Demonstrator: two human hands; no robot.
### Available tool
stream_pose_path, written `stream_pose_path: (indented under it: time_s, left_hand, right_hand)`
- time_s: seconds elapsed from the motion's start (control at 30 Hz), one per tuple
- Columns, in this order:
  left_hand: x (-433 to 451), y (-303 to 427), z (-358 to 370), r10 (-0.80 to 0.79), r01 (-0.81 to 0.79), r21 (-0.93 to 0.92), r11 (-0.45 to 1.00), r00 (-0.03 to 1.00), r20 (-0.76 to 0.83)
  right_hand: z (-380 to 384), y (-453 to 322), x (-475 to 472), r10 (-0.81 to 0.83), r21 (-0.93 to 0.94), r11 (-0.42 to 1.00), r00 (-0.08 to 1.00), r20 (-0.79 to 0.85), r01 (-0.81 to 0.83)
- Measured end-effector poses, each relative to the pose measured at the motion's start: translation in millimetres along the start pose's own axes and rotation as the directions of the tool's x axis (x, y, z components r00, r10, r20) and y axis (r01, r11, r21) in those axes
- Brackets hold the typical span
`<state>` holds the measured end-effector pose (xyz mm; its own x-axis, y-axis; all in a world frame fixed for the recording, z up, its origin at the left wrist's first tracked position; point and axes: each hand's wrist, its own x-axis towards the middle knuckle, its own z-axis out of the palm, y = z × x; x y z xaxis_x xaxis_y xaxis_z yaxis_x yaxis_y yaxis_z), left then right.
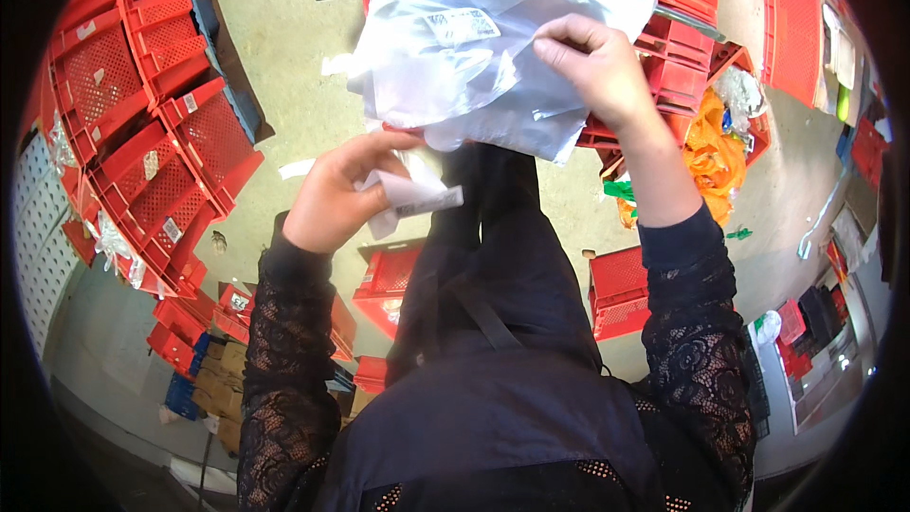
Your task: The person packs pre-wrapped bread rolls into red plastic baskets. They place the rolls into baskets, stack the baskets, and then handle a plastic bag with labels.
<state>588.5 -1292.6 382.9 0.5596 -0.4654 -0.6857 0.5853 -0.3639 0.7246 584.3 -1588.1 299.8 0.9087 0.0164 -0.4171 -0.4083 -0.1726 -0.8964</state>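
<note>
Clear plastic bags [455, 96] lie in a shiny layered pile before me, on top of red plastic crates. A white label [463, 25] with printed codes shows on the upper bags. Over the right part of the pile, my right hand [601, 67] pinches a fold of the plastic between thumb and forefinger; glare blurs the exact edge. Low on the left, my left hand [348, 188] holds curled white label strips [426, 200] with printing on them. Its fingers reach close to the pile's lower edge.
Stacked red crates [96, 85] rise on the left. A grey metal bar [689, 23] sticks out beneath the bags on both sides. At right, a red crate [759, 124] holds orange netting [705, 156] and clear plastic. More crates [620, 291] stand beside my legs.
</note>
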Motion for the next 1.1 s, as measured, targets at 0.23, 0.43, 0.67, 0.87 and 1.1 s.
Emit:
stream_pose_path:
  time_s: [0.23, 0.43, 0.67, 0.87, 1.1]
  left_hand:
    - [47, 20, 25, 0.136, -0.134, 0.032, 0.99, 0.986, -0.095]
    - [125, -3, 21, 0.3, -0.336, 0.007, 0.942, 0.831, -0.469]
    - [107, -34, 1, 0.088, 0.036, 0.246, 0.969, 0.876, -0.474]
    - [30, -42, -17, -0.205, 0.242, 0.192, 0.951, 0.96, -0.193]
    - [-27, -33, -15, -0.179, 0.188, 0.101, 0.977, 0.979, -0.096]
  right_hand:
    - [-46, -31, 49, -0.02, -0.228, 0.971, 0.925, -0.38, -0.073]
    - [-57, -46, 16, -0.513, -0.398, 0.858, 0.583, -0.63, 0.324]
    - [44, 1, -37, -0.429, -0.514, 0.739, 0.893, 0.139, 0.435]
    - [42, 33, -26, -0.575, -0.695, 0.404, 0.756, 0.314, 0.595]
    - [30, 13, -19, -0.313, -0.296, 0.892, 0.939, 0.142, 0.342]
